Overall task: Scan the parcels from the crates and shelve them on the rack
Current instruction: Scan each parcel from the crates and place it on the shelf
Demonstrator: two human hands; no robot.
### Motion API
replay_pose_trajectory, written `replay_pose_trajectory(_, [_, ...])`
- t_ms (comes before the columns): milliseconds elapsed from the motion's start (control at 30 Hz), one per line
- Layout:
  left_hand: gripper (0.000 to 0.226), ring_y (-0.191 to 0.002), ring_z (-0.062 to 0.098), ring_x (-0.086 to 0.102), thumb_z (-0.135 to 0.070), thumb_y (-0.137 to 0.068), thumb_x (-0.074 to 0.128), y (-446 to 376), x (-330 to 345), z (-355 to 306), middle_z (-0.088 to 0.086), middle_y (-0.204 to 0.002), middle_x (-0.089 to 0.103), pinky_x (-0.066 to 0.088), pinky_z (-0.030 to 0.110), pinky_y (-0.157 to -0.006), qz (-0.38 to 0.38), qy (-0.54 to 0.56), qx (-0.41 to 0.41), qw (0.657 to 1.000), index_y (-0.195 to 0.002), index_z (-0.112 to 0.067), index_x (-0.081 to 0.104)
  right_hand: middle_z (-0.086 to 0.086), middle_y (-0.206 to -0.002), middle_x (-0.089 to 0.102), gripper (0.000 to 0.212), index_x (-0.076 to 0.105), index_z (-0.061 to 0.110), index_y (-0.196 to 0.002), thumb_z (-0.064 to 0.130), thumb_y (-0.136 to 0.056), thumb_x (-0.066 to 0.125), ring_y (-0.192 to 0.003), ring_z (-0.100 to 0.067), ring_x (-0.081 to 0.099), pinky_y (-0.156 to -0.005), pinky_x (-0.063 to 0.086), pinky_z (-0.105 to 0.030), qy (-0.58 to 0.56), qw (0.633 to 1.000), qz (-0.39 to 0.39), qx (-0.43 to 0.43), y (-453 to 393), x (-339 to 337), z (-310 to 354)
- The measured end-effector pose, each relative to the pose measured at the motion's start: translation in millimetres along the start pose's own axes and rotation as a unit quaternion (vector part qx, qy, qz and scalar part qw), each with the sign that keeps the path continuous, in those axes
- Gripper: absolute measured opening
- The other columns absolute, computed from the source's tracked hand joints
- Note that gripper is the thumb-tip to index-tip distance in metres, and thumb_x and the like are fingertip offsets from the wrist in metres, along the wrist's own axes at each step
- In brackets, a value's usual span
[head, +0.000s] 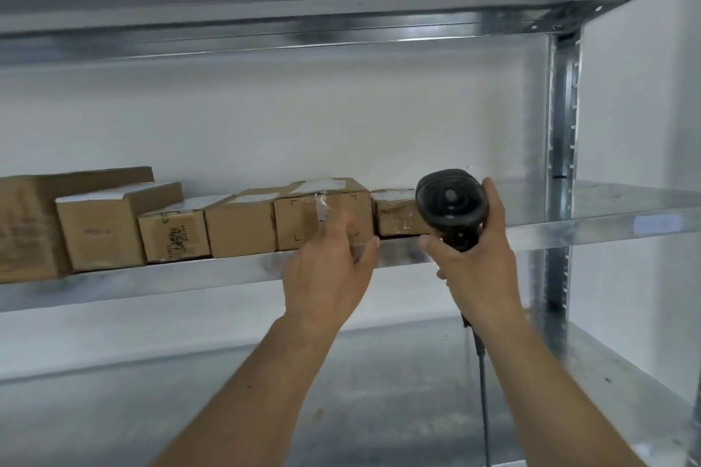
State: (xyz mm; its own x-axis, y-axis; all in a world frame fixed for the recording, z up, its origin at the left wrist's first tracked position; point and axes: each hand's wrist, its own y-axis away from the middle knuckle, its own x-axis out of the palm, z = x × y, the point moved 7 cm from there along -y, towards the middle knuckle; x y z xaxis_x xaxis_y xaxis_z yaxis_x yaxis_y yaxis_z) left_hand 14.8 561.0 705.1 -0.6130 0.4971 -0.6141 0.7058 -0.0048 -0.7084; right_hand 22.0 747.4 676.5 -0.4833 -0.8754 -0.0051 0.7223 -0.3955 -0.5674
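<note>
Left hand (329,269) loose-fingered at taped parcel (322,220); right hand (478,262) grips scanner (449,201); push parcel square against neighbours.

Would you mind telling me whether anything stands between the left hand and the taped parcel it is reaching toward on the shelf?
Nothing visible does. The left hand, fingers relaxed, is right in front of the taped parcel. The scanner, gripped by the right hand, is off to the right, in front of the last parcel.

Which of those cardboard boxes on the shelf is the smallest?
The last box on the right, partly hidden behind the black scanner that the right hand holds. It is lower than its five neighbours, and it ends the row.
</note>
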Motion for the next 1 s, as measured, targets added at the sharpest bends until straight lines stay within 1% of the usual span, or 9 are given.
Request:
replay_pose_trajectory(67, [0.032, -0.095, 0.013, 0.06, -0.047, -0.094, 0.052, 20.3, -11.8, 20.0, -0.013, -0.104, 0.063, 0.039, 0.026, -0.069, -0.02, 0.01, -0.01, 1.0, -0.121, -0.029, 0.048, 0.019, -0.114, 0.065, 0.101, 0.015, 0.048, -0.152, 0.017, -0.08, 0.079, -0.096, -0.01, 0.066, -0.089, 0.056, -0.047, -0.025, 1.0, 0.008, 0.003, 30.2, 12.8, -1.5])
replay_pose_trajectory(200, [0.035, -0.108, 0.015, 0.056, -0.043, -0.091, 0.058, 69.7, -37.8, 76.4, -0.005, -0.123, 0.057, 0.048, 0.031, -0.082, -0.073, 0.021, -0.05, 0.996, -0.122, -0.026, 0.056, 0.047, -0.098, 0.052, 0.098, 0.02, 0.058, -0.143, 0.015, -0.079, 0.081, -0.104, 0.0, 0.06, -0.095, 0.055, -0.046, -0.057, 0.996, 0.063, 0.028, 99.2, 57.4, -2.3])
replay_pose_trajectory(300, [0.034, -0.11, 0.024, 0.058, -0.034, -0.087, 0.066, 112.3, -58.8, 132.6, 0.005, -0.122, 0.058, 0.049, 0.038, -0.084, -0.1, 0.025, -0.094, 0.99, -0.116, -0.017, 0.063, 0.057, -0.09, 0.048, 0.097, 0.013, 0.066, -0.13, 0.016, -0.08, 0.08, -0.097, 0.012, 0.057, -0.097, 0.054, -0.045, -0.072, 0.99, 0.111, 0.056, 149.6, 102.9, -5.7])
replay_pose_trajectory(367, [0.031, -0.105, 0.03, 0.061, -0.028, -0.083, 0.072, 137.2, -76.2, 169.6, 0.01, -0.117, 0.062, 0.05, 0.04, -0.082, -0.116, -0.005, -0.101, 0.988, -0.11, -0.013, 0.066, 0.062, -0.092, 0.044, 0.097, 0.012, 0.067, -0.127, 0.017, -0.08, 0.08, -0.102, 0.018, 0.054, -0.096, 0.054, -0.046, -0.086, 0.984, 0.145, 0.061, 179.8, 138.4, -2.7])
replay_pose_trajectory(567, [0.032, -0.1, 0.037, 0.064, -0.028, -0.082, 0.073, 196.2, -169.5, 272.9, 0.017, -0.113, 0.065, 0.053, 0.047, -0.082, -0.161, -0.108, -0.135, 0.972, -0.105, -0.007, 0.068, 0.056, -0.102, 0.051, 0.095, 0.019, 0.063, -0.134, 0.018, -0.078, 0.081, -0.11, 0.016, 0.052, -0.093, 0.056, -0.047, -0.136, 0.96, 0.237, 0.055, 267.7, 253.8, 38.1])
replay_pose_trajectory(733, [0.034, -0.103, 0.036, 0.063, -0.031, -0.082, 0.071, 255.1, -264.5, 347.2, 0.015, -0.117, 0.063, 0.052, 0.049, -0.085, -0.185, -0.168, -0.192, 0.949, -0.107, -0.009, 0.068, 0.058, -0.099, 0.049, 0.096, 0.02, 0.053, -0.144, 0.019, -0.078, 0.082, -0.101, 0.025, 0.051, -0.098, 0.054, -0.042, -0.18, 0.931, 0.315, 0.037, 349.7, 341.9, 91.9])
replay_pose_trajectory(867, [0.038, -0.101, 0.034, 0.064, -0.038, -0.08, 0.061, 303.2, -337.5, 390.6, 0.014, -0.113, 0.064, 0.052, 0.05, -0.084, -0.21, -0.212, -0.224, 0.928, -0.104, -0.009, 0.068, 0.047, -0.11, 0.055, 0.095, 0.019, 0.067, -0.13, 0.041, -0.066, 0.083, -0.107, 0.001, 0.062, -0.091, 0.056, -0.048, -0.217, 0.907, 0.36, 0.026, 420.0, 398.3, 135.9])
replay_pose_trajectory(900, [0.038, -0.101, 0.034, 0.064, -0.037, -0.078, 0.062, 314.6, -353.8, 400.1, 0.013, -0.113, 0.064, 0.052, 0.049, -0.085, -0.213, -0.222, -0.231, 0.923, -0.104, -0.01, 0.068, 0.046, -0.11, 0.056, 0.095, 0.018, 0.068, -0.129, 0.037, -0.068, 0.084, -0.107, -0.001, 0.062, -0.089, 0.056, -0.049, -0.225, 0.901, 0.371, 0.02, 436.9, 410.7, 146.3])
replay_pose_trajectory(1000, [0.039, -0.1, 0.031, 0.063, -0.042, -0.079, 0.057, 348.6, -400.9, 424.9, 0.01, -0.113, 0.064, 0.049, 0.043, -0.084, -0.225, -0.257, -0.253, 0.905, -0.103, -0.013, 0.068, 0.051, -0.105, 0.055, 0.095, 0.019, 0.065, -0.129, 0.021, -0.075, 0.084, -0.107, 0.008, 0.059, -0.089, 0.056, -0.048, -0.251, 0.879, 0.405, 0.002, 484.7, 443.2, 175.5])
